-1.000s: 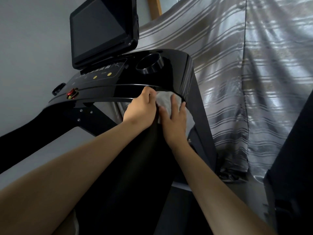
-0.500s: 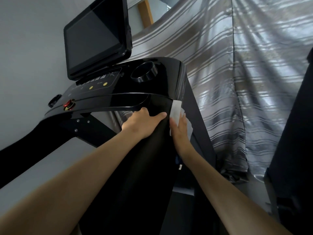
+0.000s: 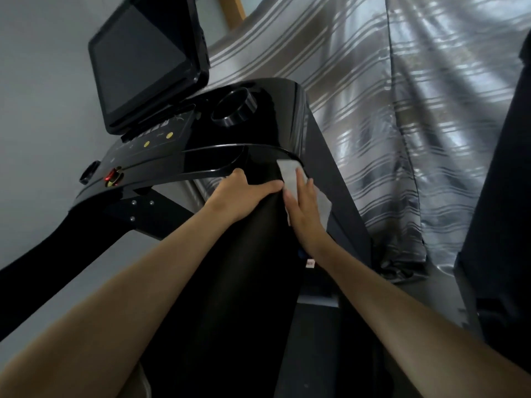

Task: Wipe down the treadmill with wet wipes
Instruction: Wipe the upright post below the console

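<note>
The black treadmill console (image 3: 258, 130) fills the upper middle, with a dark screen (image 3: 140, 58) above it and a round cup holder (image 3: 234, 109). Its wide black handrail (image 3: 238, 268) runs down toward me. A white wet wipe (image 3: 288, 173) lies against the right side of the rail just under the console. My right hand (image 3: 304, 208) presses it there with straight fingers. On the left side of the rail, my left hand (image 3: 241, 196) grips the rail, thumb across its top.
A red safety key knob (image 3: 113, 176) and yellow buttons (image 3: 146, 144) sit on the control panel. A grey striped curtain (image 3: 402, 139) hangs to the right. A dark upright object (image 3: 500, 196) stands at the far right. A grey wall is at left.
My right hand slid the wipe from the front underside of the console round to the right side of the rail. My left hand dropped slightly and now grips the rail.
</note>
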